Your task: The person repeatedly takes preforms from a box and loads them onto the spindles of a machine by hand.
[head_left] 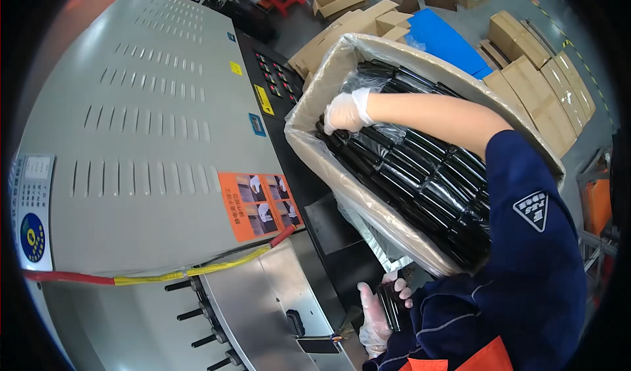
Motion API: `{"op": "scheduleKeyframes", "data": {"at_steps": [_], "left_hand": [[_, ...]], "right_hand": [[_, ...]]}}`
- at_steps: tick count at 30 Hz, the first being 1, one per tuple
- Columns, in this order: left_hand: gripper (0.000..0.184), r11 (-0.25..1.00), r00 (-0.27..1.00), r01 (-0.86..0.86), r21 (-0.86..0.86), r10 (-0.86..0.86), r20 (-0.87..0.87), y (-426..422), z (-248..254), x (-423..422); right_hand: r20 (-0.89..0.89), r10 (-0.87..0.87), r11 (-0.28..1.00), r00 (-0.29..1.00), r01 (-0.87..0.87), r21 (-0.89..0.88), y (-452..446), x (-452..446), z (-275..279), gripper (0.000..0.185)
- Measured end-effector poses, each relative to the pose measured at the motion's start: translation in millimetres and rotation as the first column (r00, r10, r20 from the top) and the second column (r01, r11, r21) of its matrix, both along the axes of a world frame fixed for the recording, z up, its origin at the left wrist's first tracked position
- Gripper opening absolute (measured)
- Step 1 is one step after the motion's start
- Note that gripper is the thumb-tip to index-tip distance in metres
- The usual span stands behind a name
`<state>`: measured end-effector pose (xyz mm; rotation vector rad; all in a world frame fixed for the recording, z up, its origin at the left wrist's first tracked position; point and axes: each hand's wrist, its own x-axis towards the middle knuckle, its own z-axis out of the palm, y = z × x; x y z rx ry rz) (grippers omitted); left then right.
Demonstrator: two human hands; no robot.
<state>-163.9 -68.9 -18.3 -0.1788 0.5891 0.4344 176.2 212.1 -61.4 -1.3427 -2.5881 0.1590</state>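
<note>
Two-Hand Handling of Black Tubes at the Lined Carton

The right hand [345,113], in a translucent glove, reaches into the lined carton [322,82] at the end nearest the machine cabinet [164,230]. Its fingers are bent downward over the ends of the black tubes [420,167] and touch them; whether they pinch a tube cannot be determined, as the fingertips are hidden. The tubes lie lengthwise in side-by-side rows inside the carton, with clear film [393,132] between parts of the load.

The left hand [376,325], also gloved, is positioned below the carton, close to the torso, palm upward. Its fingers are curled around a small bundle of tubes [389,307], which lies across the palm; the thumb is extended on the opposite side.

The cabinet stands to the left of the carton and carries rows of louvre slots, an orange instruction sheet [259,203] and a button panel [276,78]. A red-and-yellow sleeved line [151,279] runs across its lower section, above several projecting black rods [190,314]. Beyond the carton lie a blue sheet [447,39] and folded cardboard [539,101].
</note>
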Motion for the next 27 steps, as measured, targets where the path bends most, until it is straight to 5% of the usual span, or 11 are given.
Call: {"op": "scheduleKeyframes", "data": {"at_steps": [4, 9, 11, 15, 17, 20, 22, 23, 25, 26, 27], "left_hand": [[0.026, 0.999, 0.997, -0.028, 0.043, 0.025, 0.075, 7.5, -9.3, -8.1], [0.023, 1.000, 1.000, -0.025, 0.013, 0.025, -0.012, 13.6, -12.0, -3.9], [0.022, 0.999, 0.999, -0.030, -0.009, 0.030, -0.038, 14.5, -12.0, -1.1], [0.022, 0.999, 0.998, -0.051, -0.002, 0.051, -0.025, 14.9, -11.2, -6.5], [0.021, 0.997, 0.997, -0.073, -0.002, 0.073, -0.012, 15.4, -11.6, -10.8], [0.021, 0.994, 0.994, -0.105, -0.020, 0.105, -0.007, 14.3, -13.0, -13.7], [0.021, 0.994, 0.993, -0.109, -0.017, 0.108, -0.035, 13.9, -12.6, -13.8], [0.021, 0.994, 0.993, -0.112, -0.019, 0.111, -0.031, 13.4, -13.2, -14.3], [0.022, 0.995, 0.994, -0.100, -0.009, 0.100, -0.039, 13.7, -15.1, -14.5], [0.022, 0.995, 0.994, -0.102, -0.010, 0.102, -0.034, 13.9, -15.5, -13.4], [0.022, 0.995, 0.995, -0.094, -0.012, 0.094, -0.040, 14.1, -15.6, -12.5]], "right_hand": [[0.121, 0.101, 0.992, 0.988, -0.110, 0.068, 23.8, -9.4, -35.1, 0.031], [0.235, 0.148, 0.967, 0.961, -0.191, 0.170, 24.4, -22.6, -11.1, 0.024], [0.133, -0.100, 0.994, 0.986, 0.105, -0.024, 26.0, -42.3, -6.9, 0.027], [0.378, -0.069, 0.954, 0.923, 0.172, -0.245, 48.4, -53.0, -0.5, 0.041], [0.310, -0.055, 0.957, 0.949, 0.138, -0.254, 45.9, -39.4, 0.0, 0.043], [0.262, 0.003, 0.987, 0.965, 0.039, -0.153, 42.0, -32.0, 4.9, 0.038], [0.684, 0.321, 0.810, 0.655, -0.564, 0.160, 42.4, -17.9, 14.0, 0.035], [0.686, 0.324, 0.809, 0.652, -0.567, 0.157, 40.5, -18.8, 17.0, 0.035], [0.207, 0.072, 0.997, 0.976, -0.076, 0.010, 36.5, -20.6, 22.4, 0.032], [-0.076, -0.112, 0.992, 0.991, 0.107, -0.067, 17.2, -19.8, 42.3, 0.031], [-0.073, -0.110, 0.992, 0.991, 0.105, -0.066, 12.5, -23.7, 45.3, 0.031]]}}
